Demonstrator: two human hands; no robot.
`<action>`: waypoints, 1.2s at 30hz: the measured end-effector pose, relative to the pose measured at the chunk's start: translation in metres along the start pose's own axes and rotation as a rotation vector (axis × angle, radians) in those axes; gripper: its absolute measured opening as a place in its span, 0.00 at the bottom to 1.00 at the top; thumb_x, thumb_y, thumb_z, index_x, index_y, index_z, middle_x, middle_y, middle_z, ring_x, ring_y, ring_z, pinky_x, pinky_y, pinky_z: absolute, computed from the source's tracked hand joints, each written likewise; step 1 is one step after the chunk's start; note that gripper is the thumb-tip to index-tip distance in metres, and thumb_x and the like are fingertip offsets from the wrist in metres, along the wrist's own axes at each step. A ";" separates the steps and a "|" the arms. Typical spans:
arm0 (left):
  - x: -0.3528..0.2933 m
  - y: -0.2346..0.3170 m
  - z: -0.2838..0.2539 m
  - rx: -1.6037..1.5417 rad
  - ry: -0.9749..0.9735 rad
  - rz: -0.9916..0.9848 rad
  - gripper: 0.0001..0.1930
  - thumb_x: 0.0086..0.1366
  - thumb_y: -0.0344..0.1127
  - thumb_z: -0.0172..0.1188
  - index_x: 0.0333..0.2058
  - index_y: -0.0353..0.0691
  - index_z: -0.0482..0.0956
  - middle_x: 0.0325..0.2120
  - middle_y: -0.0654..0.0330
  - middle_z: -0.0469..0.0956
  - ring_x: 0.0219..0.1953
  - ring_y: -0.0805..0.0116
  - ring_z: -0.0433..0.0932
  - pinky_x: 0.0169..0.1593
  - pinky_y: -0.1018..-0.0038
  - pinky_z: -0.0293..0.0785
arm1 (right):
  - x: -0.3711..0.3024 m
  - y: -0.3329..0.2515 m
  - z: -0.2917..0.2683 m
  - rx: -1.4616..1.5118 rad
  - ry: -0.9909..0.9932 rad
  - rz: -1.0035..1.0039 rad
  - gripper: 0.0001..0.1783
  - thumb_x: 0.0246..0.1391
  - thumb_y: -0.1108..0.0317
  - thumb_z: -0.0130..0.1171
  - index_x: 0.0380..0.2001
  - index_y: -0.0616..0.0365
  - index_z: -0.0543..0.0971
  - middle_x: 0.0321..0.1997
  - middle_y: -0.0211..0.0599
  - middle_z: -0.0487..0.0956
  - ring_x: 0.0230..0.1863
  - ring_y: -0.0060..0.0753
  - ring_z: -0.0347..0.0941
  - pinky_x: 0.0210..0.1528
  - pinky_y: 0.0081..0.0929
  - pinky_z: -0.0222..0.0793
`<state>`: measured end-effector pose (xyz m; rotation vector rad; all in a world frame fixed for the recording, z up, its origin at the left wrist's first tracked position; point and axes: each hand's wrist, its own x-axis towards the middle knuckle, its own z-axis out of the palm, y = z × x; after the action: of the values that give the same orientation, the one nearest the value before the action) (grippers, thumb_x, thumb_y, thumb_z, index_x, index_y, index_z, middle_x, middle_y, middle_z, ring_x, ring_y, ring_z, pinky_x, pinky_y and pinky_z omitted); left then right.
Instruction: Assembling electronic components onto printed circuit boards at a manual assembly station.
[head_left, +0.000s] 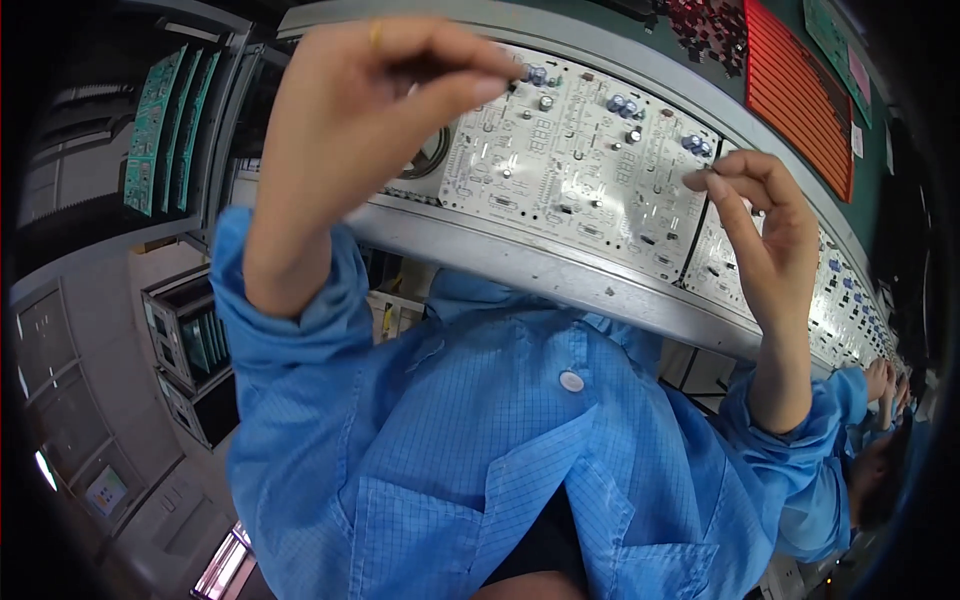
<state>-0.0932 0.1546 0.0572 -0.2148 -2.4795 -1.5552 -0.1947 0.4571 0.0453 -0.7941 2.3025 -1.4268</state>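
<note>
A white circuit board panel (520,165) lies on the metal conveyor line in front of me, fitted with many small parts. Above its upper left corner is my left hand (345,120), thumb and forefinger pinched close to a pair of blue cylindrical capacitors (536,75). At the panel's right edge, my right hand (775,225) has its thumb and forefinger closed together, the other fingers curled. A tiny dark bit shows at each hand's fingertips; I cannot make out what it is. More blue capacitors (622,105) stand along the panel's upper side.
Further white boards (845,300) continue along the line to the right. Beyond the line are a red-orange ribbed tray (800,90) and a heap of dark red small parts (700,30). Green boards (160,130) stand in a rack at left. Another person's hands (885,385) are at far right.
</note>
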 end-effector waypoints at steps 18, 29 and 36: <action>-0.085 -0.044 0.041 -0.074 0.198 -0.100 0.07 0.54 0.17 0.64 0.32 0.33 0.81 0.31 0.55 0.79 0.39 0.60 0.78 0.43 0.70 0.74 | 0.076 0.002 0.091 -0.709 0.062 -0.261 0.07 0.46 0.70 0.71 0.31 0.54 0.86 0.35 0.28 0.80 0.41 0.33 0.66 0.47 0.30 0.63; -0.082 -0.047 0.039 -0.033 0.123 -0.086 0.08 0.51 0.18 0.65 0.31 0.34 0.81 0.32 0.55 0.79 0.38 0.56 0.80 0.42 0.65 0.77 | 0.076 0.004 0.095 -0.676 0.032 -0.146 0.07 0.46 0.71 0.71 0.32 0.54 0.86 0.33 0.27 0.79 0.39 0.31 0.66 0.45 0.30 0.61; -0.084 -0.051 0.039 -0.029 0.119 -0.058 0.09 0.50 0.18 0.66 0.31 0.34 0.81 0.32 0.55 0.79 0.39 0.56 0.80 0.41 0.66 0.78 | 0.070 0.001 0.101 -0.724 0.079 -0.123 0.07 0.47 0.70 0.70 0.32 0.53 0.86 0.34 0.27 0.79 0.39 0.31 0.66 0.48 0.30 0.58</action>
<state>-0.0274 0.1665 -0.0250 -0.0538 -2.3934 -1.5782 -0.1973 0.3427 0.0000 -1.0898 2.9015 -0.6352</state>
